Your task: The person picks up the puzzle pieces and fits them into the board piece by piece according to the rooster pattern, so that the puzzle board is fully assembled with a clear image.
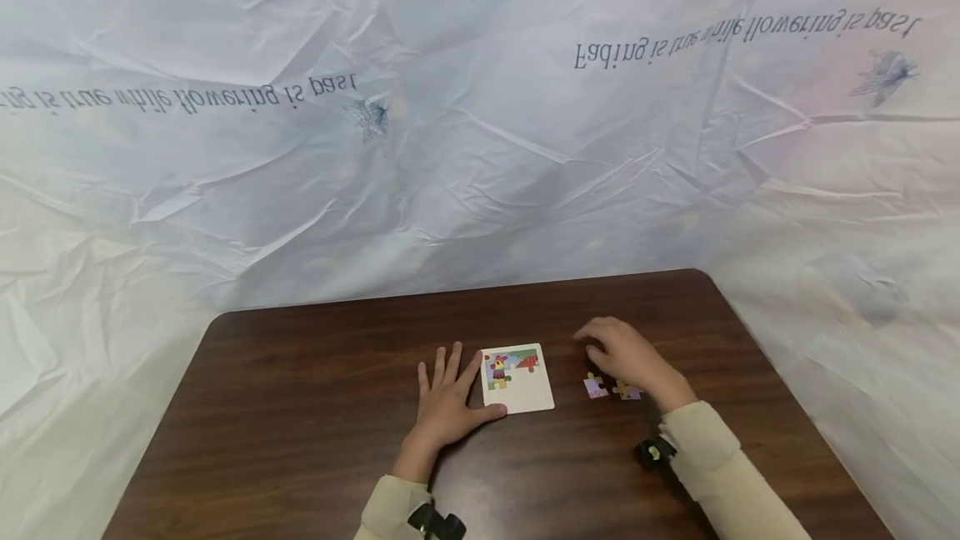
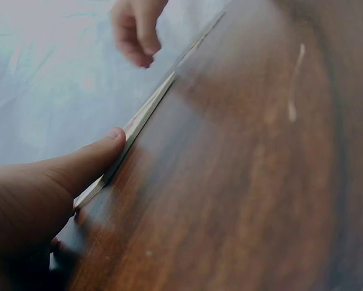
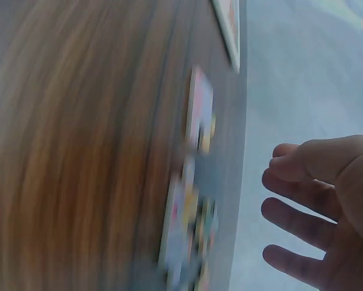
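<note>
A square puzzle board (image 1: 531, 395) with a pale frame lies on the table, its upper part filled with colourful jigsaw pieces and its lower right bare. My left hand (image 1: 448, 408) spreads its fingers flat along the board's left side, thumb at the near edge. In the left wrist view that thumb (image 2: 99, 153) touches the board's side (image 2: 146, 112). To the right, my right hand (image 1: 628, 354) hovers over loose jigsaw pieces (image 1: 596, 387), fingers loosely bent. The right wrist view shows nothing between its fingers (image 3: 296, 215); the loose pieces (image 3: 199, 109) lie below, blurred.
The dark wooden table (image 1: 315, 415) has rounded far corners. Behind it and at both sides hangs a wrinkled pale sheet (image 1: 465, 190) with printed lettering. Each wrist wears a small black camera (image 1: 654, 452) on a strap.
</note>
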### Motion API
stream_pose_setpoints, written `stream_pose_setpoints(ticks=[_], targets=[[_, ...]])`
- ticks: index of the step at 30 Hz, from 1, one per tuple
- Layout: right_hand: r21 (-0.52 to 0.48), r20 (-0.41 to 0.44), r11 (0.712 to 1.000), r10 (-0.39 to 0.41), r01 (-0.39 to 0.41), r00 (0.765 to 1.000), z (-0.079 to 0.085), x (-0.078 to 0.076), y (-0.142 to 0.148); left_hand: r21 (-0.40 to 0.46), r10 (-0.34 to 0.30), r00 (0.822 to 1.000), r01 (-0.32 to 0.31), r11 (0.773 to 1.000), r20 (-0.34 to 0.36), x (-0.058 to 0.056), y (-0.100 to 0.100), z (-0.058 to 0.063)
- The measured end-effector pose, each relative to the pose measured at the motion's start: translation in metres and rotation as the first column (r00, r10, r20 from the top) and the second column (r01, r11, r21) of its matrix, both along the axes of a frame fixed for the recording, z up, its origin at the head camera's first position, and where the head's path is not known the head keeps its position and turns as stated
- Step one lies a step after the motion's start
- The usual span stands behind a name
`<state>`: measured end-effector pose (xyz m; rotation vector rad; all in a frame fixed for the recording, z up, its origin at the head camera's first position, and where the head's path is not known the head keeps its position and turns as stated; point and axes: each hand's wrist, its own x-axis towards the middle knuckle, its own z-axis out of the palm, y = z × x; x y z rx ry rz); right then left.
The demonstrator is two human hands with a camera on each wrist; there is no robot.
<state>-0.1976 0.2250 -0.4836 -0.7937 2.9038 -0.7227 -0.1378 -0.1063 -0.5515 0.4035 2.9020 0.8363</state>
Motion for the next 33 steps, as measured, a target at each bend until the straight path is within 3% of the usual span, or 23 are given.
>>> stream_pose_setpoints(ticks=[4, 9, 20, 33], targets=[[0.051, 0.019, 0.998, -0.032, 0.031, 0.999, -0.001, 0.005, 0.031, -0.003, 0.002, 1.0, -0.002, 1.0, -0.007, 0.001, 0.001, -0.002], [0.09, 0.087, 0.996, 0.001, -0.009, 0.996, -0.004, 0.009, 0.049, -0.006, 0.002, 1.0, -0.002, 1.0, 0.008, 0.0, 0.0, 0.0], [0.153, 0.103, 0.988, 0.013, -0.029, 0.995, -0.003, -0.001, 0.037, 0.004, 0.002, 1.0, -0.002, 1.0, 0.006, 0.002, 0.001, 0.0], [0.069, 0.154, 0.997, 0.009, -0.019, 0.988, -0.003, -0.006, 0.039, -0.002, 0.004, 1.0, -0.004, 1.0, -0.001, 0.003, 0.001, -0.001]])
